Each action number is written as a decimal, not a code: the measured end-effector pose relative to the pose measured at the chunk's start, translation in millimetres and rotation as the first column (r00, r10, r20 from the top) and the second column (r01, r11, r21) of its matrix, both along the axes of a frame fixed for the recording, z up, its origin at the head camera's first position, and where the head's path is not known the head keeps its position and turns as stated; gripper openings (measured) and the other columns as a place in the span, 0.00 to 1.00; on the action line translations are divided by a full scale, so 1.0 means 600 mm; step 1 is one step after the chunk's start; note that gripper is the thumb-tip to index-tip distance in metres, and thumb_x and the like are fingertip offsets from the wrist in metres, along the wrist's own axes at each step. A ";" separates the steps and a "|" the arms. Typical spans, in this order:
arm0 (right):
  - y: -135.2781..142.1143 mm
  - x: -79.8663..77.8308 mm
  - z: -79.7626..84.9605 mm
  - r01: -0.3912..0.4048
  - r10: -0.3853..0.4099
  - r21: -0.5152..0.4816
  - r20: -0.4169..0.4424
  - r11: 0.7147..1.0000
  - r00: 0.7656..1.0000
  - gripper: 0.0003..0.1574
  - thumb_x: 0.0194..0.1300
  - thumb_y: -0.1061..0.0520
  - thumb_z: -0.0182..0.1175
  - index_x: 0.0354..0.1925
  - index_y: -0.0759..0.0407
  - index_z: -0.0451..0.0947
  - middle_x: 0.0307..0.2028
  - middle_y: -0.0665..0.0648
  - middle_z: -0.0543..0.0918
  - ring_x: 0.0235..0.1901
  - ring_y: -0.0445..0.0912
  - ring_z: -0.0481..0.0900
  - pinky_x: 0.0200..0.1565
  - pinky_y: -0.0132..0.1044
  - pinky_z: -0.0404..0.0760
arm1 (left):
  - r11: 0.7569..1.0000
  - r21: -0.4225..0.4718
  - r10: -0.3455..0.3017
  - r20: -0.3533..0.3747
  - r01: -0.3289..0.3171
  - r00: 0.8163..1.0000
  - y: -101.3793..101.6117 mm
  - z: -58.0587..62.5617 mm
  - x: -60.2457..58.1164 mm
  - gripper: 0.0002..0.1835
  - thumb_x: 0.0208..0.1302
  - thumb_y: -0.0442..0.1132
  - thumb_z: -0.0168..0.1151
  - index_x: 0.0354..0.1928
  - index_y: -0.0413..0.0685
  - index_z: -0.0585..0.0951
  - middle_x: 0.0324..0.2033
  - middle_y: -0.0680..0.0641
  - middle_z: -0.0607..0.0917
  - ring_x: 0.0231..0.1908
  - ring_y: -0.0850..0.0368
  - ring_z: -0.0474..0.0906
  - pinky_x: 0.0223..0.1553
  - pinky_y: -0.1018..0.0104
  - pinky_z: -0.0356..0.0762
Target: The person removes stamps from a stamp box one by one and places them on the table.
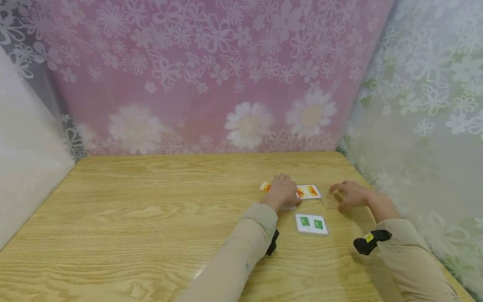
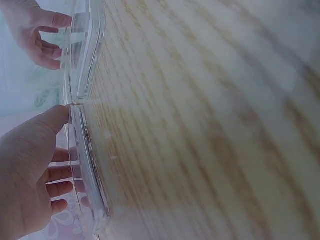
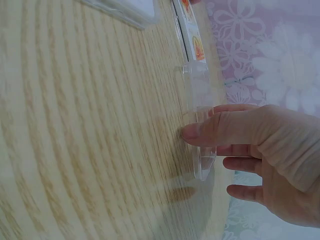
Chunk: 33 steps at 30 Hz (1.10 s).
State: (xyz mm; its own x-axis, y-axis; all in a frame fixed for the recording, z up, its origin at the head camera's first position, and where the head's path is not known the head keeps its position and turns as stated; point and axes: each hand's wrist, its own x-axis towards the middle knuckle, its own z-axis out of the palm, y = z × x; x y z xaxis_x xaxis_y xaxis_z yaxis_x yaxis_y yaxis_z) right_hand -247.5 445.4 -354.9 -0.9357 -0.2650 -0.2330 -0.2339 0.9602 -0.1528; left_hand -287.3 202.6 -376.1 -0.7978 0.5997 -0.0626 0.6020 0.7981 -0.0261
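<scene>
In the head view my left hand (image 1: 282, 192) spans a clear plastic case, its thumb at the near edge and fingers across the far side. An orange-and-white card (image 1: 265, 186) shows left of that hand; a white card strip with orange pictures (image 1: 308, 192) lies to its right. The left wrist view shows the thumb and fingers about the clear case (image 2: 87, 165) on the table. My right hand (image 3: 270, 150) pinches a clear empty plastic lid or tray (image 3: 202, 90) between thumb and forefinger, beside the strip's right end. My left palm hides part of the case.
Nearer on the wooden table (image 1: 151, 218) lies another clear case with two green pictures on white (image 1: 311, 224). A pink floral curtain (image 1: 211, 84) hangs behind the table, and a pale floral curtain (image 1: 426, 126) borders the right side.
</scene>
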 end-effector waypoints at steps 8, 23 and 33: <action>-0.019 0.012 0.010 0.026 -0.026 0.000 0.045 1.000 0.999 0.42 0.42 0.52 0.72 0.57 0.60 0.70 0.50 0.72 0.70 0.50 0.67 0.68 0.45 0.60 0.71 | 1.000 0.002 -0.005 0.001 0.005 1.000 -0.001 0.002 0.001 0.26 0.62 0.66 0.48 0.51 0.56 0.76 0.49 0.52 0.72 0.52 0.57 0.62 0.57 0.62 0.57; -0.049 0.040 0.019 -0.049 0.049 0.022 0.027 0.999 0.998 0.40 0.39 0.52 0.74 0.53 0.59 0.72 0.46 0.67 0.74 0.47 0.63 0.71 0.45 0.57 0.72 | 1.000 -0.006 -0.005 0.012 0.006 1.000 0.000 0.000 -0.001 0.26 0.63 0.65 0.48 0.51 0.57 0.76 0.50 0.52 0.72 0.53 0.56 0.62 0.58 0.61 0.57; -0.048 0.036 0.014 -0.057 0.055 0.047 0.046 0.997 0.997 0.39 0.42 0.48 0.74 0.53 0.58 0.73 0.47 0.65 0.74 0.47 0.63 0.71 0.46 0.57 0.71 | 1.000 0.004 -0.004 0.006 0.004 1.000 0.002 -0.001 -0.002 0.25 0.62 0.66 0.49 0.50 0.57 0.77 0.49 0.53 0.72 0.53 0.57 0.62 0.58 0.62 0.57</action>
State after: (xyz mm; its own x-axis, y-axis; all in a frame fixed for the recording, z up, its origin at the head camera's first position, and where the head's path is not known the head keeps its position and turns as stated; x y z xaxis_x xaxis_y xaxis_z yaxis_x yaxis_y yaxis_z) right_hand -226.0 416.5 -346.4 -0.9078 -0.3044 -0.2884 -0.2818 0.9522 -0.1180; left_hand -288.5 203.6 -376.5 -0.7947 0.6036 -0.0648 0.6057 0.7955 -0.0192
